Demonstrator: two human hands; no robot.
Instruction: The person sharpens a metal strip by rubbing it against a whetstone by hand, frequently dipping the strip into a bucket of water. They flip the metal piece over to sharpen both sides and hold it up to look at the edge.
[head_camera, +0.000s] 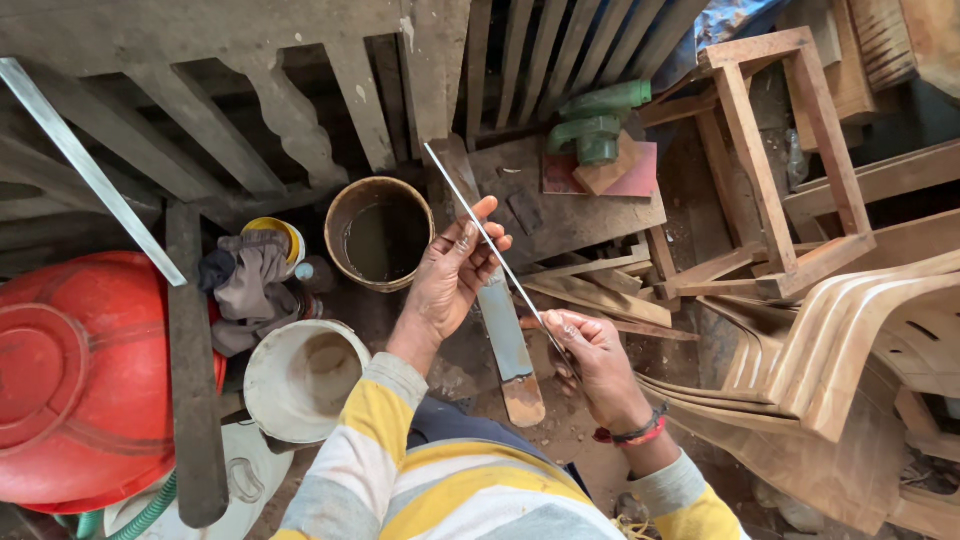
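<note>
striped yellow-grey sleeves nearest the camera, both arms reaching forward. right hand pinched shut on the near end of a thin metal blade, red thread band at the wrist. left hand further up, fingers half curled, fingertips resting along the blade's mid length. blade held off the ground, slanting up-left, far tip over the dark plank. looks like checking or wiping the edge, judged from the grip. next move likely needs a steady pinch on the right and a light slide on the left, skin kept off the edge. below the hands: flat wooden paddle on the dirt. left: white bucket, red tub, rag. beyond: brown pot of murky liquid, green tool, stool frame, carved slats.
</note>
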